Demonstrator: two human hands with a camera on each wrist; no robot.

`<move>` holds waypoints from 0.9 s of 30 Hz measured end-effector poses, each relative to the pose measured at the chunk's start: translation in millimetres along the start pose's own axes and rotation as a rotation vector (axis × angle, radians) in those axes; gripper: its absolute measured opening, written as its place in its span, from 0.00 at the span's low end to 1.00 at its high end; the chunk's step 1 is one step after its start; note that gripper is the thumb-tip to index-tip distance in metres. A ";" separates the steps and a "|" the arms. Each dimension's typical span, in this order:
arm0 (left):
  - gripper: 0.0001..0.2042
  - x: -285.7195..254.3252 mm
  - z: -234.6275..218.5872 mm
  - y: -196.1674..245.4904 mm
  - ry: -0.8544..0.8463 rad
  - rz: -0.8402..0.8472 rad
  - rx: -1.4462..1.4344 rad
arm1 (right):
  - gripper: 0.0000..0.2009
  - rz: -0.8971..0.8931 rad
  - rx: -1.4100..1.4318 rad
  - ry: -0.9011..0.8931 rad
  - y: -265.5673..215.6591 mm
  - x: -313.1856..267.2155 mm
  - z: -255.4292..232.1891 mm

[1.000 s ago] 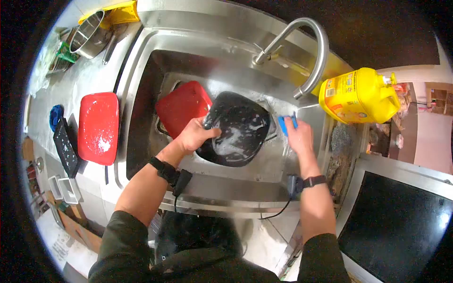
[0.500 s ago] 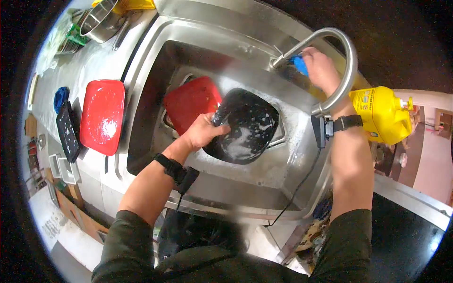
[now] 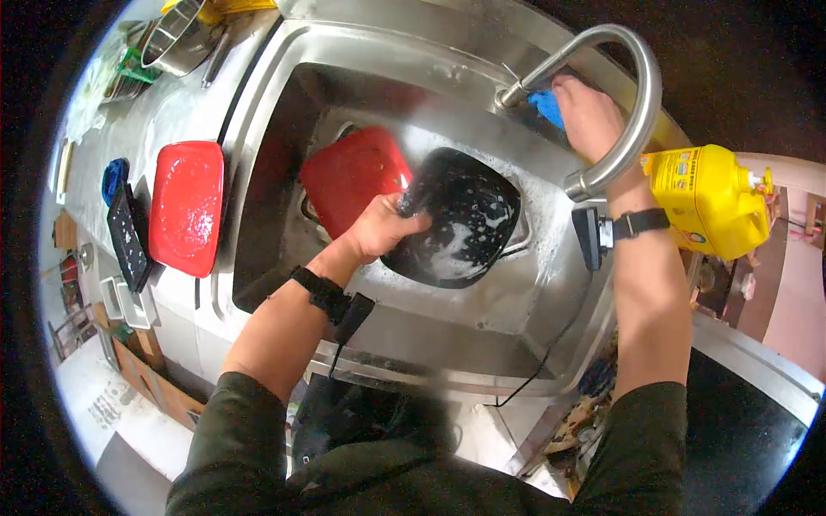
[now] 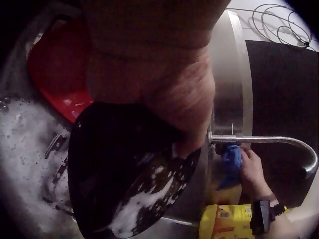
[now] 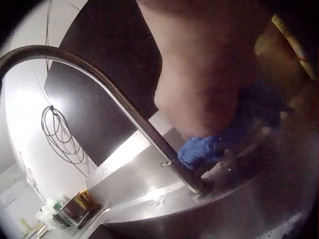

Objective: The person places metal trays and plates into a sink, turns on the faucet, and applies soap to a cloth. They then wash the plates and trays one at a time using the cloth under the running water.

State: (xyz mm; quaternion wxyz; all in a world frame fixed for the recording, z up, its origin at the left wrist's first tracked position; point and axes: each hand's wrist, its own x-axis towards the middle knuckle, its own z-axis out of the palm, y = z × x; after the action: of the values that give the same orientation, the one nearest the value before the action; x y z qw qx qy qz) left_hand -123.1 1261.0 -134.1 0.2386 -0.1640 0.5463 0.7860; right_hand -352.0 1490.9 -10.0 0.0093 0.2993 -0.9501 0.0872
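Note:
My left hand (image 3: 383, 228) grips the left edge of a black plate (image 3: 456, 245), thumb on its upper face. White suds and droplets streak this plate, which is tilted over the sink (image 3: 404, 322). Behind it, a red plate (image 3: 348, 176) lies in the sink, partly covered. At the back right, my right hand (image 3: 589, 116) holds a blue cloth (image 3: 545, 107) beside the base of the faucet (image 3: 641, 73). In the right wrist view the cloth (image 5: 202, 152) bunches under the hand, whose fingers are mostly hidden.
A yellow jug (image 3: 710, 202) with a pump stands right of the sink, beside my right forearm. On the left counter lie a soapy red tray (image 3: 186, 206), a narrow black tray (image 3: 129, 236) and a dark blue item (image 3: 114, 179). A metal pot (image 3: 176, 41) sits farther back.
My right hand has gone with the blue cloth from the sink's right side up to the faucet base. The left hand keeps its grip on the black plate; the head view has shifted slightly.

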 end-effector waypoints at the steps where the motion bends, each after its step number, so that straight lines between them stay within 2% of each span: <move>1: 0.12 -0.1 0.8 0.4 0.011 0.002 0.034 | 0.14 -0.006 0.000 -0.002 -1.5 -5.0 0.6; 4: 0.11 5.3 2.4 -4.0 0.006 0.044 0.000 | 0.14 0.090 0.015 -0.002 -5.2 -13.3 2.0; 14: 0.11 13.7 8.9 -2.7 -0.005 0.018 0.037 | 0.13 0.074 0.051 0.067 -1.4 -15.1 12.7; 16: 0.12 15.0 9.3 -3.1 -0.012 0.061 0.091 | 0.14 0.051 0.067 0.082 -0.5 -16.0 14.3; 19: 0.12 20.0 9.6 -11.5 -0.037 0.026 0.103 | 0.14 0.126 0.028 0.038 -2.6 -24.4 15.8; 21: 0.12 21.0 10.7 -13.3 -0.041 0.022 0.107 | 0.17 0.101 0.017 0.077 -1.2 -29.8 20.4; 23: 0.12 20.1 12.0 -13.9 -0.044 0.014 0.106 | 0.18 0.170 0.140 0.266 -7.3 -39.0 21.6; 24: 0.12 20.8 12.8 -12.7 -0.032 -0.014 0.178 | 0.18 0.169 0.137 0.262 -14.5 -48.8 25.0; 26: 0.11 24.2 18.2 -15.9 -0.022 -0.038 0.245 | 0.19 0.363 0.485 0.269 -42.2 -76.0 40.8; 27: 0.12 27.3 22.1 -23.9 -0.026 0.000 0.202 | 0.18 0.422 0.558 0.247 -63.1 -88.9 54.2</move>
State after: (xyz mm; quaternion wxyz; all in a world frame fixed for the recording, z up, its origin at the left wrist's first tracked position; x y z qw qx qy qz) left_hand -132.5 1293.9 -159.2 0.2612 -0.1290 0.6196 0.7289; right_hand -241.2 1481.2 -59.5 0.0235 0.0751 -0.9224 0.3782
